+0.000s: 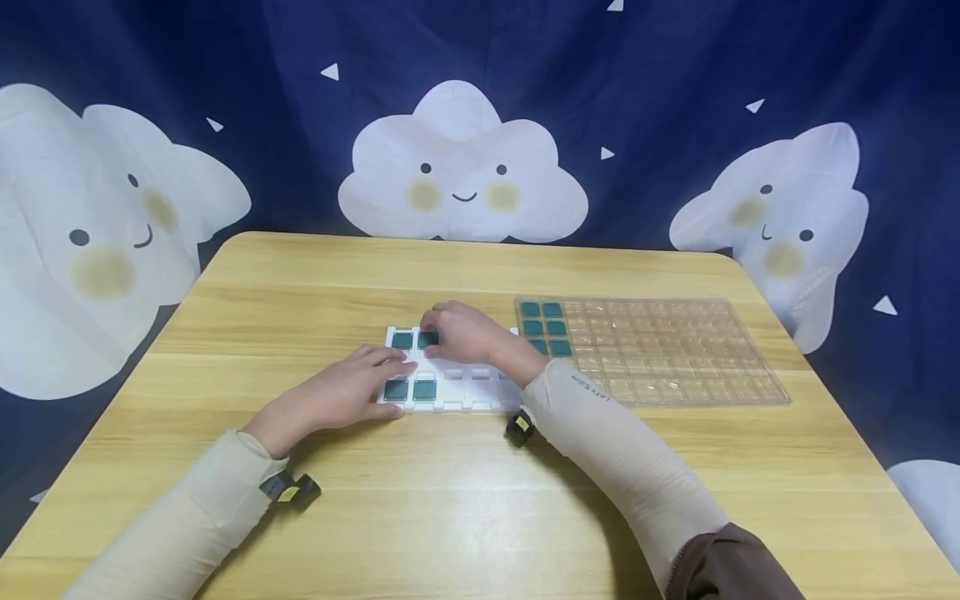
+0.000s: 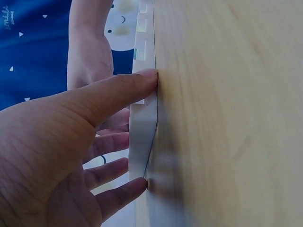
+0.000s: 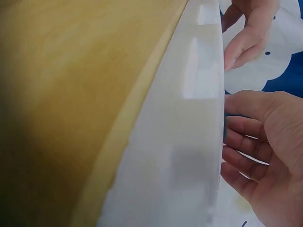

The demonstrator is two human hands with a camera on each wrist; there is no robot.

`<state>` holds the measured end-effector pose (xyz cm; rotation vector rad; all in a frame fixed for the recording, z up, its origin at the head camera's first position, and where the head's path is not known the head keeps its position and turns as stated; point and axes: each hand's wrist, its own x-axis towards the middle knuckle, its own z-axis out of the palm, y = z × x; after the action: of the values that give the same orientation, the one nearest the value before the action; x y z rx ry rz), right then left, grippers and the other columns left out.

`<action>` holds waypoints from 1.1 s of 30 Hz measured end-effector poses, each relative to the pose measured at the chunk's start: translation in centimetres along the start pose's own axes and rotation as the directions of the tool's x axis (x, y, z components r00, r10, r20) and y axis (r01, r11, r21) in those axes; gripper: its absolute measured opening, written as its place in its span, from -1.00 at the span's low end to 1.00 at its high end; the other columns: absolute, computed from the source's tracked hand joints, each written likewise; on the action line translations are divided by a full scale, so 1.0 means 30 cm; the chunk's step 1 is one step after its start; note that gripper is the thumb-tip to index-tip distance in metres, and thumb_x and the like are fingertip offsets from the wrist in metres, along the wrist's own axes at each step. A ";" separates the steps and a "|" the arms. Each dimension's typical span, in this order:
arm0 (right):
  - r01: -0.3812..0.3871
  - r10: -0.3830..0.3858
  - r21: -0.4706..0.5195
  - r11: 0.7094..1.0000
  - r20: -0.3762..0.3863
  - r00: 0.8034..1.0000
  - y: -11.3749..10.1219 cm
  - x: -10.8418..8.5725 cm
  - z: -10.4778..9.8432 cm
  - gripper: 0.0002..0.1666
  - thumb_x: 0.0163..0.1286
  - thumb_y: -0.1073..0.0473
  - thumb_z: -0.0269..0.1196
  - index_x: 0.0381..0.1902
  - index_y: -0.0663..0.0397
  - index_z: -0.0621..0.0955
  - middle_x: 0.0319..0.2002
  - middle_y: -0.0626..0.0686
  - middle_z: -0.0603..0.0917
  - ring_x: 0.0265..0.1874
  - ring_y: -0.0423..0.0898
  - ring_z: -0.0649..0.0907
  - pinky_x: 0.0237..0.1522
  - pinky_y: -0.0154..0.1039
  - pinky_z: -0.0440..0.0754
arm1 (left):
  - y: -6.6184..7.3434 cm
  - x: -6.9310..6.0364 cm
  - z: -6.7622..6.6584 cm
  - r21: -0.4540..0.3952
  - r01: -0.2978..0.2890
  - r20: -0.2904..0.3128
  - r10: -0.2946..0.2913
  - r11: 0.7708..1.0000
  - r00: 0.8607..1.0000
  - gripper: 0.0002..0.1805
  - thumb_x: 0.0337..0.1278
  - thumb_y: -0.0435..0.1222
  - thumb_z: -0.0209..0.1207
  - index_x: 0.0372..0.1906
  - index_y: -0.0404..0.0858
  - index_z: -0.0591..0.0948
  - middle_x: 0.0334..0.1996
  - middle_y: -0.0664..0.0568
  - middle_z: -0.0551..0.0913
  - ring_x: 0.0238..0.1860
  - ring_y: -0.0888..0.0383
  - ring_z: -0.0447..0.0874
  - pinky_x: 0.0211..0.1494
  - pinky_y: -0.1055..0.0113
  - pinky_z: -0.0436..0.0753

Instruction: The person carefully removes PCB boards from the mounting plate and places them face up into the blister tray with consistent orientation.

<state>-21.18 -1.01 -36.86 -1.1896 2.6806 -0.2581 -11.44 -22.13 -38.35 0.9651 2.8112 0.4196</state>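
Centrally, the head view has a white tray (image 1: 457,390) flat on the wooden table (image 1: 420,517), shallow and notched along its near edge, its long axis running left to right. Flat, dark green chips (image 1: 396,390) with pale marks along their edges fill its left-hand compartments. The right hand (image 1: 467,333) pinches one green chip (image 1: 426,337) at the second compartment of the far row, hiding part of it; whether it has a longer side, I can't tell. The left hand (image 1: 348,383) rests loosely extended over the tray's left end. To the right lies a clear tray (image 1: 660,350), likewise lengthwise.

In the left wrist view, the thumb presses the tray's notched near wall.

In the right wrist view, a teal sliver shows beside thumb and fingers.
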 end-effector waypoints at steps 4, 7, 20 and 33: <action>0.011 -0.011 -0.013 1.000 -0.020 1.000 -0.001 -0.004 0.002 -0.46 0.30 -0.04 0.35 0.17 0.07 0.59 0.04 0.00 0.63 0.06 -0.06 0.57 0.22 -0.19 0.47 | -0.003 0.001 0.003 0.008 -0.007 -0.007 0.007 1.000 1.000 -0.25 0.15 0.04 0.30 0.38 -0.22 0.43 0.33 -0.18 0.39 0.35 -0.17 0.28 0.39 -0.07 0.31; 0.023 -0.024 -0.038 0.999 -0.037 0.999 0.000 -0.005 0.003 -0.47 0.31 -0.05 0.34 0.17 0.06 0.59 0.02 0.00 0.63 0.05 -0.07 0.57 0.21 -0.21 0.48 | -0.004 0.000 0.004 0.008 -0.010 -0.014 0.010 1.000 1.000 -0.25 0.14 0.03 0.31 0.38 -0.23 0.43 0.32 -0.19 0.40 0.34 -0.17 0.28 0.39 -0.07 0.32; 0.065 -0.071 -0.109 0.992 -0.054 0.996 -0.005 -0.033 -0.013 -0.47 0.32 -0.07 0.30 0.16 0.05 0.58 0.03 -0.01 0.60 0.09 -0.07 0.54 0.26 -0.20 0.42 | -0.005 0.000 0.005 0.009 -0.004 -0.014 0.004 1.000 1.000 -0.26 0.14 0.04 0.31 0.36 -0.23 0.45 0.32 -0.19 0.41 0.33 -0.18 0.29 0.37 -0.09 0.33; 0.040 -0.057 -0.177 0.983 -0.090 0.994 0.015 -0.077 -0.019 -0.52 0.32 -0.08 0.27 0.12 0.01 0.60 -0.03 -0.04 0.61 0.02 -0.10 0.53 0.25 -0.15 0.40 | -0.007 0.003 0.007 0.015 -0.009 -0.013 0.009 1.000 1.000 -0.26 0.15 0.04 0.31 0.36 -0.24 0.45 0.31 -0.19 0.41 0.32 -0.17 0.30 0.37 -0.07 0.34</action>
<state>-20.10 1.05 -36.18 -1.3256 2.8075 -0.0893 -11.59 -22.19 -38.63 0.9817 2.8269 0.4076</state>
